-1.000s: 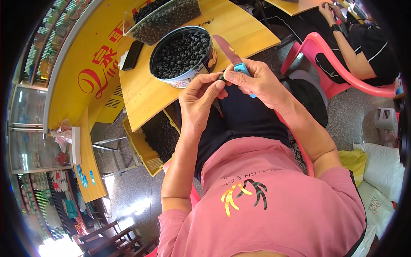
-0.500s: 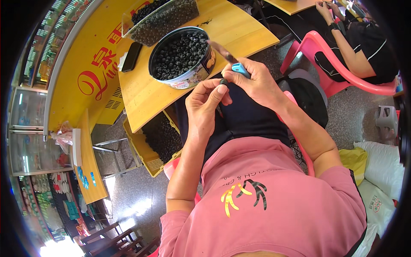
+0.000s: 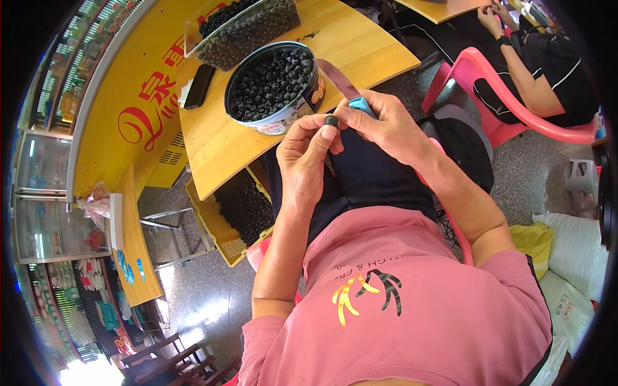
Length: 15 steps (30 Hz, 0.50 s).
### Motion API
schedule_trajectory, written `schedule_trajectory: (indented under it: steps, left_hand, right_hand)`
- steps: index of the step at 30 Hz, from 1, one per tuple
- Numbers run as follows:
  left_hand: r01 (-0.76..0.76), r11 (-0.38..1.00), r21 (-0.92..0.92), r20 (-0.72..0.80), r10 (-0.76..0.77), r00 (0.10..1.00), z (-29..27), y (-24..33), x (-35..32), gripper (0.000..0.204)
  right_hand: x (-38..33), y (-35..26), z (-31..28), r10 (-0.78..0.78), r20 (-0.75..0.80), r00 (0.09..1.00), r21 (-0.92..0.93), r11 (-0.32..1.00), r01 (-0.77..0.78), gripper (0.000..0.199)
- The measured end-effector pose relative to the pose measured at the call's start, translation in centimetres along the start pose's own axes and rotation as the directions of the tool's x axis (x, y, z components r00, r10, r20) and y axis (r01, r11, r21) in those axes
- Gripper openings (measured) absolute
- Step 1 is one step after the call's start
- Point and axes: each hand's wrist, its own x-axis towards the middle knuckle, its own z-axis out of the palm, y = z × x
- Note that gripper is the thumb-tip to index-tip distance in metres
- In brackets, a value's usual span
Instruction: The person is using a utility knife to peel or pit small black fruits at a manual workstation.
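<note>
Between the thumb and fingertips of my left hand (image 3: 306,149) is a small dark round piece (image 3: 331,120); its kind is not clear. My right hand (image 3: 390,125) is closed around the light-blue handle of a knife (image 3: 340,80). The blade points up and left, away from me, past the rim of a round tub (image 3: 268,125). My right thumb is close to the dark piece, and I cannot tell if it touches. Many similar black round pieces (image 3: 270,83), some with a paler ring or hole, fill the tub.
The tub stands on a yellow wooden table (image 3: 360,45) with a clear plastic box (image 3: 248,35) of dark pieces and a black phone (image 3: 199,85). Below is a yellow crate (image 3: 219,235) of more. A person (image 3: 547,77) sits by a pink chair (image 3: 515,112) at right.
The knife blade has turned, now showing its broad flat side more plainly. My left hand and the dark piece have shifted slightly up and left.
</note>
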Motion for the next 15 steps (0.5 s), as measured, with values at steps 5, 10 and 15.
schedule_trajectory:
  steps: [5,10,15]
  left_hand:
    - [-0.019,0.999,-0.034,0.009,0.019,1.000,0.3,0.2,0.1,0.016]
    - [-0.054,0.998,-0.029,-0.022,0.054,0.998,0.0,0.3,0.2,0.015]
    - [-0.078,0.994,0.081,-0.023,0.080,0.997,-0.2,0.6,0.1,0.014]
  right_hand:
    - [-0.1,0.2,0.5,-0.126,-0.027,0.992,-0.026,0.992,0.125,0.027]
    - [-0.8,-0.7,1.1,-0.400,0.007,0.917,-0.458,0.813,0.358,0.021]
    - [-0.5,-0.1,1.1,-0.492,0.011,0.870,-0.554,0.722,0.415,0.014]
